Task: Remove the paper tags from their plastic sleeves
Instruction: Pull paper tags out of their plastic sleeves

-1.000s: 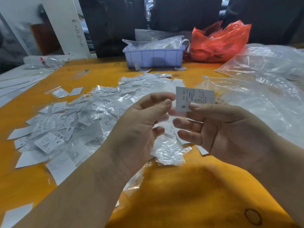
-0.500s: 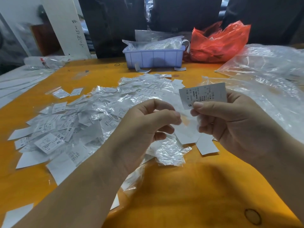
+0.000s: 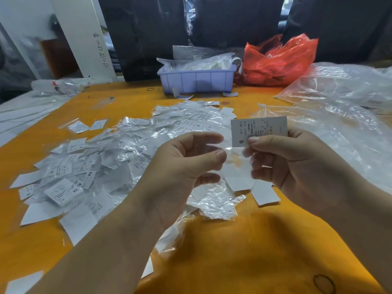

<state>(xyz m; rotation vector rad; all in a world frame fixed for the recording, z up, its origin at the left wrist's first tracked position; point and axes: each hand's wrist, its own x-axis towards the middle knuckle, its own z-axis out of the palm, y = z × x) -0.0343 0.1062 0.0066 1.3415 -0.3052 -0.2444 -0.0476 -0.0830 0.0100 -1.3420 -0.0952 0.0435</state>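
Observation:
My right hand [image 3: 297, 164] pinches a white paper tag [image 3: 258, 129] marked S, held upright above the orange table [image 3: 244, 251]. Below the tag, a clear plastic sleeve [image 3: 235, 162] stretches between both hands. My left hand [image 3: 180, 170] pinches the sleeve's left edge between thumb and forefinger. The tag sticks out above the sleeve. A wide heap of sleeved and loose tags [image 3: 101, 166] covers the table to the left. Several bare tags [image 3: 264, 194] and crumpled empty sleeves [image 3: 218, 204] lie under my hands.
A lilac plastic bin [image 3: 197, 80] with bagged items stands at the back centre, a red plastic bag [image 3: 277, 60] beside it. Large clear plastic bags [image 3: 339, 115] spread over the right side. A white post [image 3: 84, 35] leans at the back left.
My right hand has drawn the S tag up and to the right, away from my left hand, and the clear sleeve now shows stretched between the two hands.

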